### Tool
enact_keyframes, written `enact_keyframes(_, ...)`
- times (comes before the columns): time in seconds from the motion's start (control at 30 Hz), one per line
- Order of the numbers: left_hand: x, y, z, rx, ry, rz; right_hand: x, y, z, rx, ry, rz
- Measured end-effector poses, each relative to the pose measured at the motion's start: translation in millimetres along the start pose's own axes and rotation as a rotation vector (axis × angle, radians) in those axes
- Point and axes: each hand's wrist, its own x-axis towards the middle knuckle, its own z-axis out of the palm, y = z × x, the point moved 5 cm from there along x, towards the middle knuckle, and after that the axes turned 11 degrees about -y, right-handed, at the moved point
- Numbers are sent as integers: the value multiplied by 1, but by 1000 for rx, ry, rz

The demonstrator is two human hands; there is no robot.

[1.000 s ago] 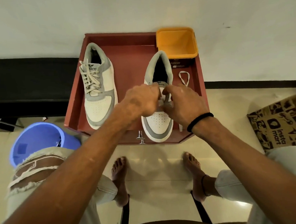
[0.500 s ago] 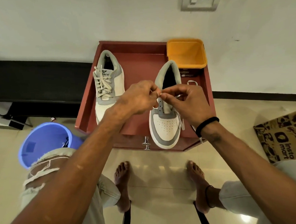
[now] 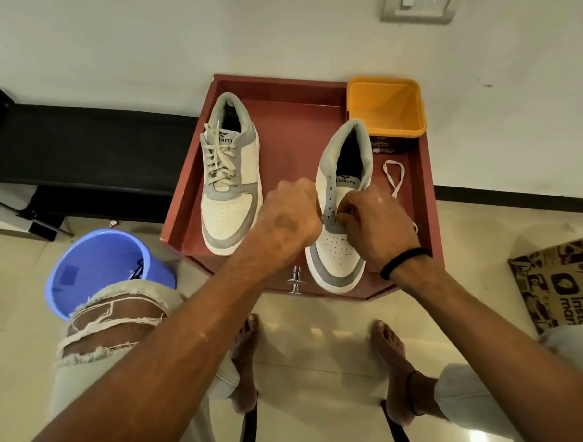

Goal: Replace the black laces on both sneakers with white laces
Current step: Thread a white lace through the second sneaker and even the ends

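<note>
Two grey-and-white sneakers stand on a red-brown tray (image 3: 289, 143). The left sneaker (image 3: 228, 176) is fully laced in white. The upper eyelets of the right sneaker (image 3: 339, 252) are bare. My right hand (image 3: 374, 223) pinches the white lace (image 3: 394, 178) at the lower eyelets. The rest of the lace lies looped on the tray to the right. My left hand (image 3: 290, 217) is curled tight against the sneaker's left side, touching the right fingers. Its fingertips are hidden.
An orange tub (image 3: 387, 107) stands at the tray's back right corner. On the floor at left, a blue bucket (image 3: 96, 268) holds something dark. A printed paper bag (image 3: 563, 284) lies at right and a black bench (image 3: 77, 147) runs along the wall. My bare feet are below the tray.
Both hands have come down from a raised pinch above the right sneaker onto its lower eyelets. The camera has tilted up a little.
</note>
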Motion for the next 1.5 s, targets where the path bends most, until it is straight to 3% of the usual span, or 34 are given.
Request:
enact_keyframes(0.13, -6, -1, 11, -115, 43, -14, 7, 5, 4, 240, -38, 52)
enact_keyframes(0.4, -12, -8, 13, -260, 99, 41, 14, 10, 7, 394, -181, 66)
enact_keyframes(0.6, -9, -12, 19, -183, 166, 56, 14, 9, 14, 455, -189, 80)
enact_keyframes(0.77, -7, -9, 24, -1, 230, 99, 14, 13, 15, 600, -306, 116)
enact_keyframes(0.9, -9, -5, 15, 102, 227, 191, 14, 7, 8, 514, -388, 68)
enact_keyframes(1.0, -12, -5, 6, 77, 292, 192, 15, 7, 7, 316, -355, 19)
enact_keyframes(1.13, -21, -8, -19, -231, 430, 249, 15, 21, 6, 148, -271, 30)
enact_keyframes(1.27, -30, -20, -43, -1114, 340, 142, 12, 19, 7, 127, -250, 2)
enact_keyframes(1.37, -34, -26, -59, -1566, 310, 131, 8, 13, 8, 82, -252, -24)
enact_keyframes(1.43, -34, -31, -64, -1618, 314, 138, 6, 13, 9, 27, -237, -14)
enact_keyframes(1.47, -36, -30, -65, -1452, 314, 136, 6, 14, 10, 5, -231, -1)
enact_keyframes(1.5, -36, -28, -62, -1126, 306, 128, 7, 14, 10, -12, -222, 11)
